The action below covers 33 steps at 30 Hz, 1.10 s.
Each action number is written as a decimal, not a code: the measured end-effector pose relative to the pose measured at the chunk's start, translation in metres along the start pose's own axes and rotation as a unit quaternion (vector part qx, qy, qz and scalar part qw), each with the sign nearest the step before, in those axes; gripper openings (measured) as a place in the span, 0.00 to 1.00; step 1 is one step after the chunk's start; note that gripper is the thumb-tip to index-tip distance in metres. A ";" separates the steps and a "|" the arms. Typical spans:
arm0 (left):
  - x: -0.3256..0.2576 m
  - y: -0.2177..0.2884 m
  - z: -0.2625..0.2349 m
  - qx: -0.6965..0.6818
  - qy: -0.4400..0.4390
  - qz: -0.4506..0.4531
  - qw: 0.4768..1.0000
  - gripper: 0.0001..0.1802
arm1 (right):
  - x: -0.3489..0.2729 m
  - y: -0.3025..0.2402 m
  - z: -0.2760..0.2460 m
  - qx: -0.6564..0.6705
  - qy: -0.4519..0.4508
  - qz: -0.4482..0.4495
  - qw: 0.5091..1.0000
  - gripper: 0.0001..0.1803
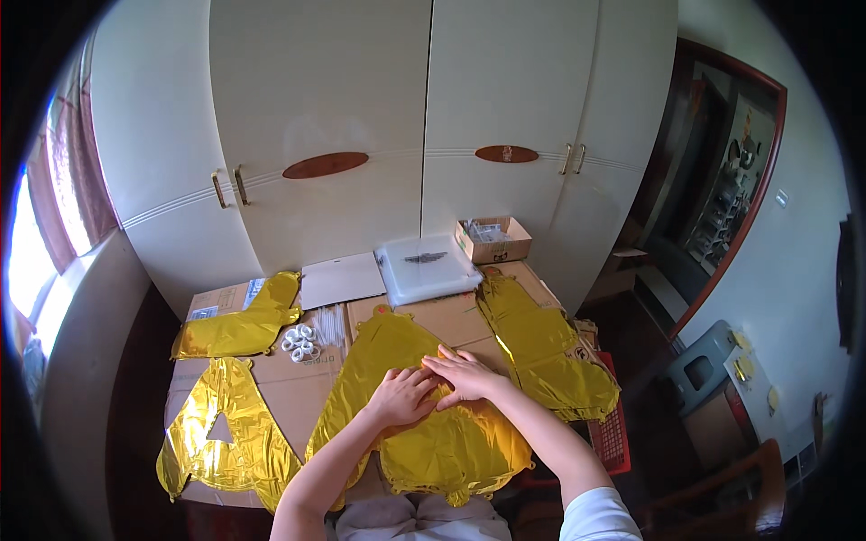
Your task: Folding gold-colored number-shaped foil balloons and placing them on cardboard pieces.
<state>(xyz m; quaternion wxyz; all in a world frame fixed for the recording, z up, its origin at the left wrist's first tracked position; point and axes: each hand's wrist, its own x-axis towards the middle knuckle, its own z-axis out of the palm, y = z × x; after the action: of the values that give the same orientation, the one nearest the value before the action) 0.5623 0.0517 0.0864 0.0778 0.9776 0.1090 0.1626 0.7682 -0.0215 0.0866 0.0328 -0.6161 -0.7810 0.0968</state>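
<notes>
A large gold foil balloon (379,352), uninflated and wrinkled, lies in the middle of the cardboard-covered table. Over its centre my left hand (406,397) rests on the foil, fingers loosely bent. My right hand (465,375) comes in from the right with its fingers stretched out and its thumb apart; its fingertips reach the left hand's fingers. The foil directly beneath both hands is hidden. To the left lies a flat gold balloon (248,451) shaped like the letter A. Another gold balloon (230,332) lies behind it, and one more gold foil piece (541,347) stretches along the right side.
White rolls (299,343) and thin white sticks (330,325) lie left of centre. At the back are a pale flat board (341,280), a translucent plastic pack (424,279) and a small open box (510,245). A red basket (611,437) and blue stool (702,361) stand right.
</notes>
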 end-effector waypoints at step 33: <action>-0.001 -0.011 0.011 0.024 -0.042 0.004 0.999 0.30 | -0.181 -0.167 0.105 0.766 0.383 0.177 0.484 0.34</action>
<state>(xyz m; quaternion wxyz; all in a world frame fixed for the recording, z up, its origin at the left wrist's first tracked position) 0.5631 0.0613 0.0738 0.0584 0.9856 0.1050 0.1190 0.6341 -0.2453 0.0286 0.7702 -0.4487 -0.1823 0.4151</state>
